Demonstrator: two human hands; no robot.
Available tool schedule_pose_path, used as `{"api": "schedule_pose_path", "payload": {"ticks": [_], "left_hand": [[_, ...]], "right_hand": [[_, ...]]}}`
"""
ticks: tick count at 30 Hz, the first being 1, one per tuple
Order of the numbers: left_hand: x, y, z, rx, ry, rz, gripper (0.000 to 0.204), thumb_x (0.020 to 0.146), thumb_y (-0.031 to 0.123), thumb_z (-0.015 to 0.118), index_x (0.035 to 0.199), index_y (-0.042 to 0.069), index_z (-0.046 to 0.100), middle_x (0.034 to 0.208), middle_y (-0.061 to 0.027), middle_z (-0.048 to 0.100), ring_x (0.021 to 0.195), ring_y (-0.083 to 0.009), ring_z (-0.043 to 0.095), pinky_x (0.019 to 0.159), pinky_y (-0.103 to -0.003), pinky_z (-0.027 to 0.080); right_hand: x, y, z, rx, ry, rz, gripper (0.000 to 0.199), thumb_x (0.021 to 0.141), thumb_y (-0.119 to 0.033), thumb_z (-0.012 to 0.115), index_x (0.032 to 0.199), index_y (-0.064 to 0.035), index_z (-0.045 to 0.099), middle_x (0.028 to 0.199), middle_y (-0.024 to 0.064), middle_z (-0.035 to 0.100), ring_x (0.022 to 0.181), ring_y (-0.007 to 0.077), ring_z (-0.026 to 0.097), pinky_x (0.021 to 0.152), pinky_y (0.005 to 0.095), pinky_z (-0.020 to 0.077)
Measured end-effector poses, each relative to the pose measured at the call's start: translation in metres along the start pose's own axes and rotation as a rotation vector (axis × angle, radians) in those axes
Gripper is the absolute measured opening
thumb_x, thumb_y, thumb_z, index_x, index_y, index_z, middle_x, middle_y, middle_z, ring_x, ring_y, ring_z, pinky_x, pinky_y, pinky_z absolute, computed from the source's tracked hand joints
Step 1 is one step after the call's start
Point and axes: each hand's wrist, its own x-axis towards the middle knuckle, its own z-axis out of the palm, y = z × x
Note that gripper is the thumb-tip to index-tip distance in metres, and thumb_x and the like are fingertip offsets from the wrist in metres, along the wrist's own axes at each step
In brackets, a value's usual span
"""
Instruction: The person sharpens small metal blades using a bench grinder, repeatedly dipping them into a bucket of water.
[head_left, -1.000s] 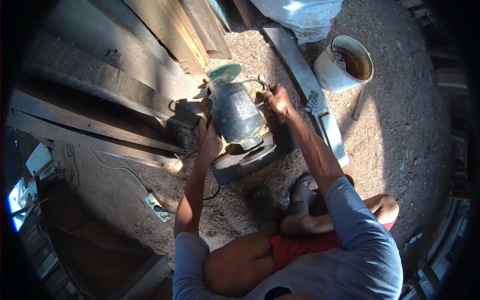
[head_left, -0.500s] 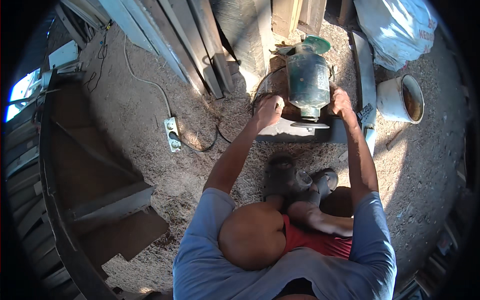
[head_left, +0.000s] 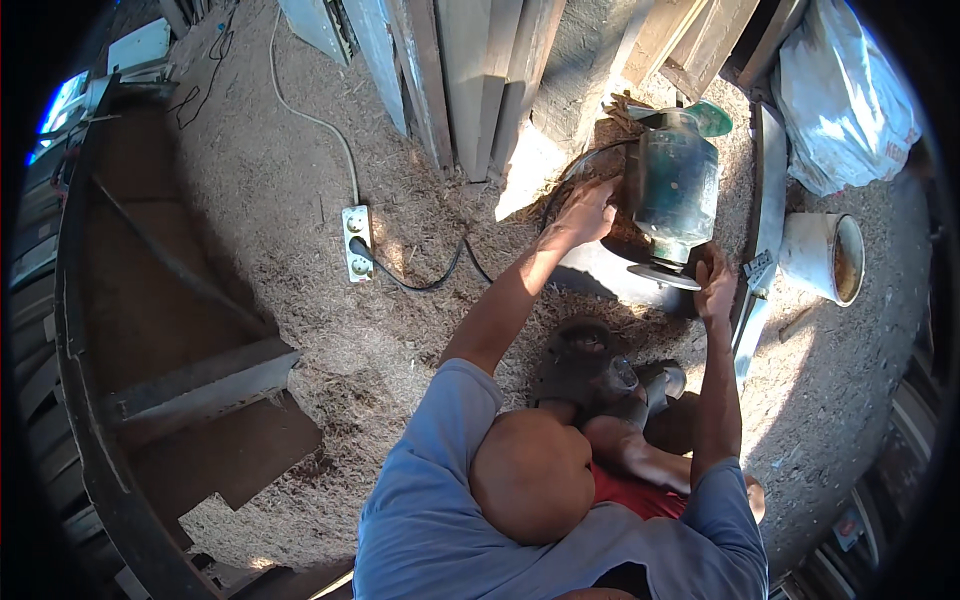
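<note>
A green bench grinder (head_left: 676,182) with a worn cylindrical motor housing stands on the ground in front of me. A thin grey disc (head_left: 664,276) is mounted on its near end, and a green disc (head_left: 712,119) shows at its far end. My left hand (head_left: 587,212) is left of the housing, its thumb and forefinger apart, with nothing visible between them. Beside the right edge of the grey disc is my right hand (head_left: 714,284), fingers bent upward and thumb apart from them. Whether it touches the disc, I cannot tell.
A white power strip (head_left: 357,243) with a black plug and cable (head_left: 425,288) lies on the shavings-covered ground to the left. Wooden boards (head_left: 465,85) lean at the back. At right are a metal bar (head_left: 768,190), a white bucket (head_left: 812,258) and a white sack (head_left: 840,100).
My view has shifted, so the grinder sits farther right and lower. My left hand has loosened from a closed shape; my right has moved from beside the housing toward the near disc.
</note>
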Motion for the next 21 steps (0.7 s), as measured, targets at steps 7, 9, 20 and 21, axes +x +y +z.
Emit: {"api": "schedule_pose_path", "payload": {"ticks": [7,9,20,21], "left_hand": [[0.015,0.011,-0.003,0.009,-0.076,0.035,0.055,0.085,0.010,0.050,0.140,0.009,0.046,0.135,-0.0201,0.053,0.128,-0.0375,0.047,0.110,-0.045,0.035],[0.012,0.009,-0.002,-0.005,-0.090,0.047,0.056,0.085,0.011,0.050,0.140,0.009,0.046,0.136,-0.0193,0.052,0.128,-0.0370,0.046,0.111,-0.045,0.035],[0.007,0.007,0.001,-0.038,-0.080,0.073,0.055,0.087,0.015,0.052,0.141,0.007,0.044,0.142,-0.0171,0.047,0.132,-0.0325,0.043,0.113,-0.042,0.029],[0.007,0.011,0.001,0.001,-0.081,0.101,0.055,0.087,0.014,0.051,0.141,0.007,0.044,0.142,-0.0172,0.047,0.131,-0.0325,0.043,0.113,-0.042,0.029]], "right_hand": [[0.009,-0.058,-0.003,-0.439,0.059,-0.001,0.029,0.091,-0.015,0.054,0.115,-0.0012,0.060,0.106,0.0197,0.064,0.100,0.0383,0.059,0.090,0.0460,0.0455],[0.008,-0.059,0.000,-0.446,0.075,-0.006,0.028,0.091,-0.015,0.053,0.115,-0.0016,0.059,0.105,0.0200,0.064,0.100,0.0386,0.059,0.089,0.0455,0.0453],[0.004,-0.052,0.007,-0.443,0.107,0.020,0.027,0.093,-0.017,0.051,0.115,-0.0020,0.060,0.106,0.0180,0.064,0.100,0.0363,0.058,0.090,0.0444,0.0444],[0.003,-0.052,0.006,-0.451,0.098,0.026,0.028,0.093,-0.017,0.051,0.115,-0.0019,0.060,0.106,0.0178,0.064,0.100,0.0364,0.058,0.090,0.0445,0.0442]]}}
